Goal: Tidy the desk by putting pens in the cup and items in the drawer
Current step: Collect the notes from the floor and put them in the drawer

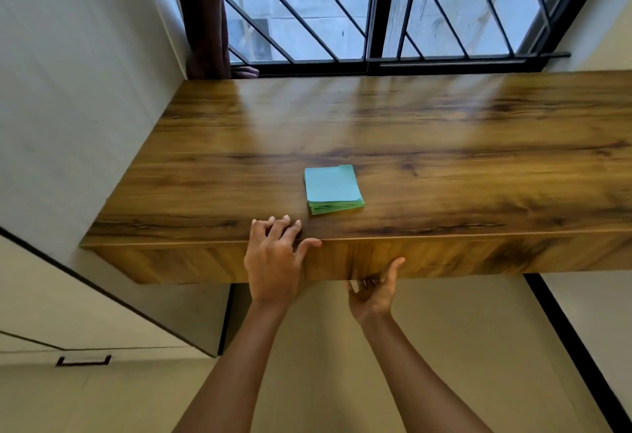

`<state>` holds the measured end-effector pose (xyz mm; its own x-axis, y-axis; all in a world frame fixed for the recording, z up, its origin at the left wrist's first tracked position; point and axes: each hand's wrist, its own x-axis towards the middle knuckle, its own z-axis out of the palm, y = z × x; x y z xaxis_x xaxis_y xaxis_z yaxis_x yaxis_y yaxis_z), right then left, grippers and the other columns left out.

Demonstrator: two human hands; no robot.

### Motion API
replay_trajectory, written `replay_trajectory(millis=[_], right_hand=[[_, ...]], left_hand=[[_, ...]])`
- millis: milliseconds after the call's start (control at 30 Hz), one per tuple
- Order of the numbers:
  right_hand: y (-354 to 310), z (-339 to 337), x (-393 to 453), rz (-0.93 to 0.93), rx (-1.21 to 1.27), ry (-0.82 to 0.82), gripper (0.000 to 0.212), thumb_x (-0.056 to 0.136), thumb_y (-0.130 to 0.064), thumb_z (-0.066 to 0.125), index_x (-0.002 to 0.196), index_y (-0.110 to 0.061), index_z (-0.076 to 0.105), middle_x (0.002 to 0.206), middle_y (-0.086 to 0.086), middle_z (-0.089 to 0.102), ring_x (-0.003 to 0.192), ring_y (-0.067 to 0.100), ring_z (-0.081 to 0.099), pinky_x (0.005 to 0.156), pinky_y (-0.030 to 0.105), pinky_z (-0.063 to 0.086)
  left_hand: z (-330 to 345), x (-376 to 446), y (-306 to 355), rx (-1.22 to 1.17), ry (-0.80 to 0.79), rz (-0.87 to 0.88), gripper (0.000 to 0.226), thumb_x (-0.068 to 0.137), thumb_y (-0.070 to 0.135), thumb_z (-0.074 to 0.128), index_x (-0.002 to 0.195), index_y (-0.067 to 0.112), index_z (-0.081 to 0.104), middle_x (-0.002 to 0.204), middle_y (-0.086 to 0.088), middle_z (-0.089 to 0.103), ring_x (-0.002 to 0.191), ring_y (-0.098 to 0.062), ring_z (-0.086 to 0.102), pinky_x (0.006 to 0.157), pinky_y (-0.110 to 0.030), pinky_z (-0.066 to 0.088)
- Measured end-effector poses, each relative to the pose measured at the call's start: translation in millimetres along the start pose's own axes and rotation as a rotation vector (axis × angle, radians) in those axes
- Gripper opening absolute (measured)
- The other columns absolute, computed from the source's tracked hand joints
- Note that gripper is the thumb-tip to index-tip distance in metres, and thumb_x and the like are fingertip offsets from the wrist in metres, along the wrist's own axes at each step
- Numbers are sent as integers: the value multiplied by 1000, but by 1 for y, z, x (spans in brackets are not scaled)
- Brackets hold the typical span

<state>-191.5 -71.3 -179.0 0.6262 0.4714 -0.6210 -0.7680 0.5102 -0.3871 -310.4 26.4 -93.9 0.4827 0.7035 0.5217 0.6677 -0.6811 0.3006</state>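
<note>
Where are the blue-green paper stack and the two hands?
paper stack (332, 188), head view, top sheet.
left hand (273, 254), head view, back of hand.
right hand (374, 292), head view, palm.

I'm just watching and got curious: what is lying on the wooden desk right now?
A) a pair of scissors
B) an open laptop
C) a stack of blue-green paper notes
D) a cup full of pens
C: a stack of notes with a light blue top sheet and green sheets below lies near the front edge of the desk; none of the other things are in view.
</note>
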Motion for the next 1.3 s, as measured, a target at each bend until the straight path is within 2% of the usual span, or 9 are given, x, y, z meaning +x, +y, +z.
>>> replay_trajectory(millis=[400, 533, 600, 667, 800, 867, 1033, 1167, 1300], right_hand=[[4, -60, -52, 11, -38, 43, 101, 63, -71, 64, 146, -23, 32, 142, 11, 43, 131, 29, 42, 109, 50, 34], [-9, -75, -80, -86, -227, 206, 93, 70, -61, 66, 147, -22, 30, 147, 11, 40, 134, 29, 40, 108, 47, 36], [-21, -78, -91, -315, -448, 433, 99, 68, -56, 73, 147, -18, 28, 148, 11, 39, 134, 31, 40, 109, 50, 37], [-32, -76, -106, -693, -835, 500, 107, 60, -63, 73, 147, -18, 28, 150, 10, 34, 138, 32, 33, 110, 55, 32], [-51, -60, -119, -1434, -1822, 203, 84, 79, -67, 55, 142, -14, 40, 151, 13, 34, 141, 31, 28, 116, 48, 11], [-54, -41, -125, -1560, -2113, 34, 73, 85, -62, 48, 138, -13, 47, 145, 12, 44, 139, 31, 34, 118, 47, 9], [-53, -8, -150, -1155, -2355, -358, 36, 95, -34, 53, 126, -18, 61, 120, 0, 65, 110, 16, 58, 98, 29, 45], [-62, 10, -166, -828, -2442, -395, 32, 92, -24, 60, 123, -19, 63, 116, 1, 67, 106, 16, 62, 94, 29, 51], [-63, 10, -184, -665, -2520, -421, 31, 86, -21, 68, 117, -17, 68, 111, 2, 69, 101, 16, 64, 90, 29, 53]], left_hand=[[-12, 3, 6, -177, -115, -98, 45, 81, 40, 69, 114, 10, 68, 118, -3, 67, 114, -20, 51, 93, -40, 51], [-30, -15, -3, -317, -166, -58, 40, 89, 33, 62, 118, 7, 65, 126, -7, 62, 126, -19, 46, 104, -32, 40], [-40, -44, -16, -276, -170, 52, 39, 91, 34, 58, 118, 8, 64, 124, -7, 61, 125, -21, 47, 106, -40, 41], [-51, -73, -29, -201, -174, 132, 38, 93, 37, 49, 113, 10, 67, 113, -5, 66, 114, -19, 52, 98, -41, 46], [-69, -87, -37, -209, -216, 139, 35, 91, 32, 49, 107, 8, 70, 97, -5, 70, 93, -20, 60, 83, -38, 51], [-79, -80, -34, -216, -268, 135, 25, 88, 22, 61, 104, 7, 71, 95, -7, 71, 88, -22, 62, 78, -39, 54], [-104, -62, -27, -142, -519, 137, 27, 90, 30, 59, 113, 18, 69, 105, 0, 68, 96, -10, 60, 85, -23, 48], [-116, -54, -19, -95, -718, 70, 27, 86, 30, 65, 109, 16, 71, 108, -1, 68, 100, -13, 61, 88, -27, 48], [-126, -63, -12, -69, -794, 46, 26, 81, 27, 72, 102, 12, 73, 104, -5, 70, 98, -15, 62, 85, -28, 49]])
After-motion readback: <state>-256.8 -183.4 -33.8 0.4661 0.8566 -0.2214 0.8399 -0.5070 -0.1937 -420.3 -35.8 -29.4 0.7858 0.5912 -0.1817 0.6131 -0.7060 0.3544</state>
